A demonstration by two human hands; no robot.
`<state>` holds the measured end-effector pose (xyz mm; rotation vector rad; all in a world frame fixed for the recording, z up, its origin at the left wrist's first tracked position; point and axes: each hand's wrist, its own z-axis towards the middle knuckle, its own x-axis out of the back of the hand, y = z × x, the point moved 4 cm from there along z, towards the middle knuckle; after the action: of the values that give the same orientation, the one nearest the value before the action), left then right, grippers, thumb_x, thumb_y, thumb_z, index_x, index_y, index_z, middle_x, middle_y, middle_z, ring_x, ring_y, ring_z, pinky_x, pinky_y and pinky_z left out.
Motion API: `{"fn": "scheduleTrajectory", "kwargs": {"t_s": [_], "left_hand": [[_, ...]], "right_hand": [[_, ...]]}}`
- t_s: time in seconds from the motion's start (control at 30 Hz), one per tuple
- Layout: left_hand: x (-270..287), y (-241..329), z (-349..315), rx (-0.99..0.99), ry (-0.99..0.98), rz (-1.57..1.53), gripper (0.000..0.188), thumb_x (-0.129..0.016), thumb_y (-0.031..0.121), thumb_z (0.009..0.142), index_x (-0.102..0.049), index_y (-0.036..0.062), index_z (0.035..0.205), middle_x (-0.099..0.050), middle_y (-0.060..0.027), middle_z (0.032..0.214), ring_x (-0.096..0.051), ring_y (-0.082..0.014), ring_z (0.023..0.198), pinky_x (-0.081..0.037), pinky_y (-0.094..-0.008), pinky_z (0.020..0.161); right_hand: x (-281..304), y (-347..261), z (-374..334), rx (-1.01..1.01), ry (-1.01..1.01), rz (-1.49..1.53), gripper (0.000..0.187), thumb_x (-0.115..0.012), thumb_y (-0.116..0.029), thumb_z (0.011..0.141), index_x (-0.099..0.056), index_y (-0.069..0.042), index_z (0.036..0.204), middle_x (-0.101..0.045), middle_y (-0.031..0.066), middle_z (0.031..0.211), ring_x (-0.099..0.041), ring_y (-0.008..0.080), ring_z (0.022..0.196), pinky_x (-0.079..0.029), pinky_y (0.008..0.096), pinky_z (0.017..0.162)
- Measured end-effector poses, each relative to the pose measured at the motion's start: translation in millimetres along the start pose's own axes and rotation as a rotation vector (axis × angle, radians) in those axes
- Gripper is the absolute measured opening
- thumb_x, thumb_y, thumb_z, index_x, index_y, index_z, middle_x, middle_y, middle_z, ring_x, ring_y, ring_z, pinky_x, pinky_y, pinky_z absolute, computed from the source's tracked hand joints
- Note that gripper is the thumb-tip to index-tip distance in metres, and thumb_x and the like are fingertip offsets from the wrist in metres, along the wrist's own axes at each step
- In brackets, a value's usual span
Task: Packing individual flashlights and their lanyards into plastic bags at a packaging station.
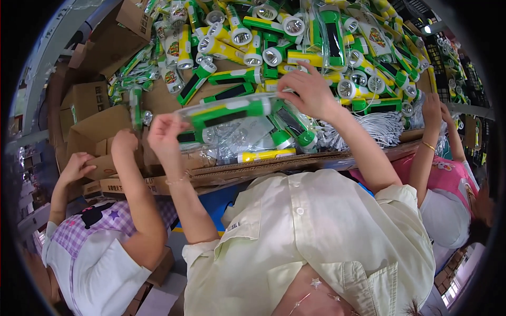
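Note:
A green flashlight (232,114) with a dark panel hangs level in a clear plastic bag (184,111), above the near side of the heap. At the bag's left end, my left hand (166,134) is closed, pinching the plastic. My right hand (307,90) grips the other end between thumb and fingers. Just beneath the bag lie clear wrappers (247,134) and a yellow flashlight (266,155). Beside my right wrist are bagged green flashlights (295,124).
Many green and yellow flashlights (253,52) cover the cardboard-lined table. White cables (363,129) lie bundled at right. A co-worker's hands (125,143) are at an open carton (100,126) on the left. Another co-worker's hand (432,109) reaches in at right.

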<state>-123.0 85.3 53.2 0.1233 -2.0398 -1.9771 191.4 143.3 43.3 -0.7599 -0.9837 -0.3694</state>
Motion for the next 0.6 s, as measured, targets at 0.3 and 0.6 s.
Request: {"fn": "scheduleTrajectory", "kwargs": {"t_s": [0.3,0.6], "left_hand": [[18,-31,11,0.224,-0.154,0.056,0.003,-0.057,0.003,0.084,-0.057,0.0016,0.081,-0.058,-0.0016,0.074,-0.056,-0.0117,0.071,-0.042,-0.0215,0.067],[-124,7,-29,-0.312,-0.329,0.57,0.036,-0.069,0.008,0.071,-0.064,0.0098,0.107,-0.061,-0.0103,0.098,-0.057,-0.0306,0.095,-0.046,-0.0383,0.081]], "right_hand": [[-2,9,-3,-0.209,0.082,0.155,0.014,-0.068,-0.019,0.078,-0.06,-0.008,0.081,-0.062,0.006,0.075,-0.06,0.0268,0.066,-0.046,0.0361,0.056],[-3,5,-17,-0.176,0.047,0.333,0.017,-0.073,-0.014,0.073,-0.062,-0.006,0.083,-0.062,0.0069,0.076,-0.06,0.025,0.068,-0.047,0.0327,0.057]]}}
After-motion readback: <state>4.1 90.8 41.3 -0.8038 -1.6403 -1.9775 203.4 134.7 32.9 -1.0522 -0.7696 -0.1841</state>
